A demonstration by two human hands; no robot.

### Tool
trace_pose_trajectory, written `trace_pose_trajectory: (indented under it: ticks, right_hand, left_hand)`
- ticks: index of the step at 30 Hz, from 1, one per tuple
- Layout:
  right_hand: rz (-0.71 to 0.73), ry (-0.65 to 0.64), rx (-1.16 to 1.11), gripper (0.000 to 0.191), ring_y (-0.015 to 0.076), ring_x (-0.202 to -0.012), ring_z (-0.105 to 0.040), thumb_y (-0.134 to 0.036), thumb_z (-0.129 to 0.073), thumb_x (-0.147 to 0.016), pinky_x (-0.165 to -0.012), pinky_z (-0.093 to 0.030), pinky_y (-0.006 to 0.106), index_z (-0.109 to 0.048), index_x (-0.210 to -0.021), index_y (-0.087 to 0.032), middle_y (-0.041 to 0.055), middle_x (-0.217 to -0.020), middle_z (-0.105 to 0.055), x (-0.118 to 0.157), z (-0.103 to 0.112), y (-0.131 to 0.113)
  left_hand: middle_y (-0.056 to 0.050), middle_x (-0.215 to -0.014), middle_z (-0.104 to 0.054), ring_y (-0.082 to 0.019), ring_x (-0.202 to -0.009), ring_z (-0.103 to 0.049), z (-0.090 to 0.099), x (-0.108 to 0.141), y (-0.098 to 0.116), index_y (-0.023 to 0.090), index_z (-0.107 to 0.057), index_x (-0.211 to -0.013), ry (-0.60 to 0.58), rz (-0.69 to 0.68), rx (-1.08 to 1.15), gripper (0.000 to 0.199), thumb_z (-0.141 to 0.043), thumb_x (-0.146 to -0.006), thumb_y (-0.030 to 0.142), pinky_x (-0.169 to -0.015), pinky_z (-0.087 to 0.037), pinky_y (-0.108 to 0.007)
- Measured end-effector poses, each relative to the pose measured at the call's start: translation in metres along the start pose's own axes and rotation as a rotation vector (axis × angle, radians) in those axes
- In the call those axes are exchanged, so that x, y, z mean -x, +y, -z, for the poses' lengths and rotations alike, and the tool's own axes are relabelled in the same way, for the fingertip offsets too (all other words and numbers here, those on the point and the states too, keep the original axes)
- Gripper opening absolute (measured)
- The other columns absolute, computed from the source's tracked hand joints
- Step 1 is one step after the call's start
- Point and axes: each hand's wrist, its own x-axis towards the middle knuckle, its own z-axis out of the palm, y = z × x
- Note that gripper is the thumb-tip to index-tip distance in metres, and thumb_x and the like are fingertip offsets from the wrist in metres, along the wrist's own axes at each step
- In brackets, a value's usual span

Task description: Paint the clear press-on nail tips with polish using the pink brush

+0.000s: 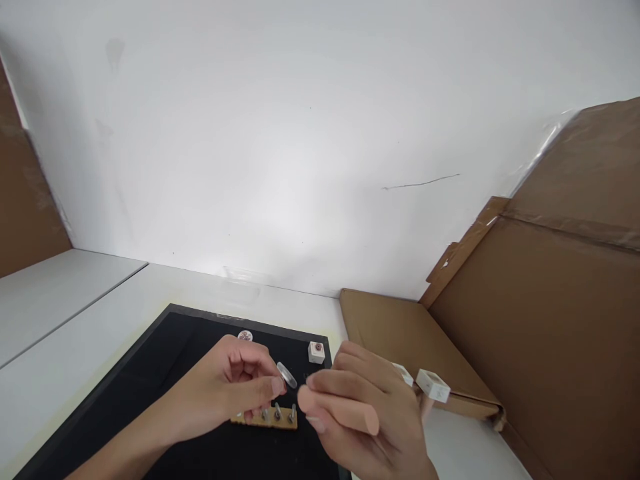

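Observation:
Both hands are held close together above a black mat [210, 360]. My left hand [230, 387] pinches a small clear disc-like piece [287, 375] with a pale rim, seen nearly edge-on. My right hand [373, 400] is closed around a salmon-pink cylindrical stick [350, 413]; its far end cannot be made out. Beneath my left hand lies a tan strip [287, 419] with several small upright metallic-looking pieces in it, partly hidden by the fingers. A white block [316, 353] with a dark round spot on top sits beyond my right hand.
A small round white container [245, 335] stands near the mat's back edge. To the right are a flat cardboard box [395, 327] and a white block [433, 385] on a pinkish post. Cardboard walls [565, 280] flank the white table [100, 280]. A clear plastic tray [240, 287] lies behind the mat.

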Motion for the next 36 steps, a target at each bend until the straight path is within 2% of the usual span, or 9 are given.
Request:
trace_pose_trajectory:
  ticks: [4,10,13,17,21,24,29,32,36]
  right_hand:
    - [-0.035,0.094,-0.048,0.016,0.0101,-0.043,-0.041,-0.016,-0.056,-0.083,-0.040,-0.035,0.024,-0.053,-0.067,-0.020,-0.0023,-0.049,-0.057,0.002,-0.001,0.001]
    - [-0.210,0.224,-0.274,0.013,0.0121,-0.052,-0.059,-0.031,-0.062,-0.087,-0.047,-0.049,0.024,-0.070,-0.080,-0.023,0.0027,-0.071,-0.072,0.009,-0.004,0.008]
    - [-0.361,0.296,-0.471,0.015,0.0095,-0.050,-0.059,-0.033,-0.063,-0.086,-0.048,-0.053,0.023,-0.075,-0.083,-0.026,0.0041,-0.084,-0.073,0.014,-0.006,0.013]
    - [-0.508,0.260,-0.678,0.018,0.0100,-0.051,-0.058,-0.038,-0.065,-0.084,-0.042,-0.050,0.021,-0.075,-0.096,-0.029,0.0045,-0.079,-0.070,0.018,-0.006,0.015]
    - [-0.512,0.231,-0.762,0.021,0.0110,-0.054,-0.056,-0.037,-0.064,-0.085,-0.044,-0.048,0.021,-0.071,-0.104,-0.032,0.0017,-0.070,-0.064,0.017,-0.004,0.013]
    - [-0.414,0.211,-0.672,0.019,0.0125,-0.057,-0.054,-0.035,-0.061,-0.087,-0.045,-0.045,0.022,-0.070,-0.103,-0.031,0.0011,-0.068,-0.060,0.013,-0.003,0.012]
    - [-0.216,0.128,-0.340,0.014,0.0132,-0.059,-0.053,-0.025,-0.054,-0.091,-0.049,-0.045,0.024,-0.068,-0.090,-0.022,0.0008,-0.067,-0.057,0.008,0.001,0.006]
    - [-0.094,0.040,-0.089,0.019,0.0133,-0.062,-0.057,-0.011,-0.053,-0.087,-0.051,-0.047,0.024,-0.062,-0.102,-0.019,0.0023,-0.073,-0.060,0.007,0.005,-0.001]
    - [0.038,-0.033,0.208,0.023,0.0146,-0.068,-0.063,-0.007,-0.052,-0.085,-0.062,-0.053,0.027,-0.056,-0.106,-0.016,0.0036,-0.077,-0.066,0.008,0.012,-0.011]
  left_hand:
    - [0.003,-0.054,-0.052,-0.007,-0.047,-0.048,0.000,0.000,-0.001,0.012,-0.067,-0.066,0.006,0.003,0.014,0.028,-0.071,-0.074,0.038,-0.046,-0.042,-0.019]
    - [0.000,-0.060,-0.059,-0.008,-0.050,-0.052,0.000,-0.001,-0.006,0.012,-0.070,-0.070,0.021,-0.047,0.106,0.032,-0.072,-0.073,0.044,-0.050,-0.044,-0.020]
    - [-0.002,-0.065,-0.064,-0.010,-0.056,-0.056,0.000,-0.002,-0.006,0.013,-0.073,-0.075,0.051,-0.050,0.152,0.029,-0.073,-0.073,0.042,-0.052,-0.045,-0.020]
    - [-0.002,-0.068,-0.065,-0.010,-0.061,-0.058,0.001,-0.001,-0.003,0.016,-0.075,-0.078,0.056,-0.060,0.229,0.022,-0.074,-0.074,0.037,-0.056,-0.048,-0.020]
    - [-0.002,-0.067,-0.065,-0.010,-0.060,-0.058,0.001,-0.001,-0.001,0.015,-0.075,-0.075,0.052,-0.051,0.253,0.020,-0.073,-0.076,0.035,-0.056,-0.048,-0.021]
    - [-0.002,-0.066,-0.064,-0.010,-0.060,-0.057,0.002,-0.002,-0.002,0.015,-0.075,-0.075,0.060,-0.055,0.256,0.020,-0.072,-0.077,0.035,-0.056,-0.047,-0.020]
    - [-0.001,-0.065,-0.063,-0.010,-0.059,-0.057,0.001,-0.001,-0.004,0.015,-0.074,-0.076,0.092,-0.064,0.239,0.021,-0.072,-0.076,0.036,-0.054,-0.046,-0.020]
    - [0.000,-0.061,-0.061,-0.008,-0.053,-0.054,0.001,0.001,-0.005,0.014,-0.073,-0.074,0.096,-0.063,0.201,0.022,-0.072,-0.076,0.037,-0.051,-0.044,-0.019]
    - [0.001,-0.059,-0.058,-0.006,-0.047,-0.050,0.001,0.005,-0.006,0.014,-0.071,-0.072,0.084,-0.088,0.161,0.026,-0.071,-0.076,0.040,-0.047,-0.041,-0.018]
